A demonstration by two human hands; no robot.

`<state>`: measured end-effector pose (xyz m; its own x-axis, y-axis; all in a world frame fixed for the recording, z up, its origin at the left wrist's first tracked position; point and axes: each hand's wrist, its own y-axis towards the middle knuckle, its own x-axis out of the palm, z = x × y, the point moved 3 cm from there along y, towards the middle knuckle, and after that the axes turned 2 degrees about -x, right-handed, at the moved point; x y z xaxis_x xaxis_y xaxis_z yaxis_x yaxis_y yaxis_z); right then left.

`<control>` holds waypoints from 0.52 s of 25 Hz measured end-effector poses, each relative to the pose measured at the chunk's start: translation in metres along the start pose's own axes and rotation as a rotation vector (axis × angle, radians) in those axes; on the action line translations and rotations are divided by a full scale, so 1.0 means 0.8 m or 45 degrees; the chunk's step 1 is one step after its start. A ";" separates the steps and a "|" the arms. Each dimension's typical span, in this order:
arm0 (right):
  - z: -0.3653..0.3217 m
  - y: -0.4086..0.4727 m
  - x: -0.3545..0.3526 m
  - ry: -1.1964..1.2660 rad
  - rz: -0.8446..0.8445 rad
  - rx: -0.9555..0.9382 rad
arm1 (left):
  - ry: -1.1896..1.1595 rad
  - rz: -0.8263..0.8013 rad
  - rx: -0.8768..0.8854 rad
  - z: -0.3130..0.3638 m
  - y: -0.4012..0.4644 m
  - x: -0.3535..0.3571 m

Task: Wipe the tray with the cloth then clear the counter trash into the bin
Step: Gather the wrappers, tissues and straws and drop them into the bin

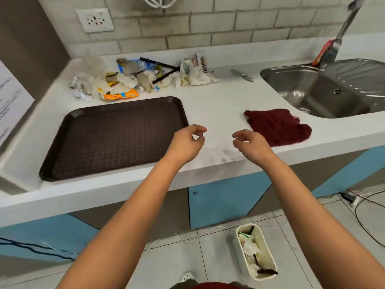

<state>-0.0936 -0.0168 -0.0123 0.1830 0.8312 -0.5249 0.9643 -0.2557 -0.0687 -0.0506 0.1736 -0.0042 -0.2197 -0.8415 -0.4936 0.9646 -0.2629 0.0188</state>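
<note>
A dark brown tray (112, 138) lies on the white counter at the left. A dark red cloth (278, 126) lies flat on the counter to the right, near the sink. A heap of trash (133, 80), made of wrappers, tissues and black straws, sits behind the tray by the wall. My left hand (187, 142) hovers over the counter just right of the tray, fingers loosely curled and holding nothing. My right hand (249, 143) hovers just left of the cloth, also loosely curled and holding nothing. A white bin (239, 253) with some trash inside stands on the floor below.
A steel sink (325, 90) with a tap (341, 36) is set in the counter at the right. A small silver tube (243, 75) lies left of the sink. A wall socket (95, 19) is above the trash. Cables run across the floor.
</note>
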 end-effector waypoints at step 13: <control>-0.009 0.108 0.020 -0.071 0.066 0.019 | 0.027 0.003 0.013 -0.027 0.096 -0.048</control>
<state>-0.0062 -0.0221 -0.0200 0.2215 0.7881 -0.5743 0.9508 -0.3054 -0.0524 0.0347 0.1955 -0.0024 -0.2142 -0.8321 -0.5115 0.9636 -0.2659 0.0290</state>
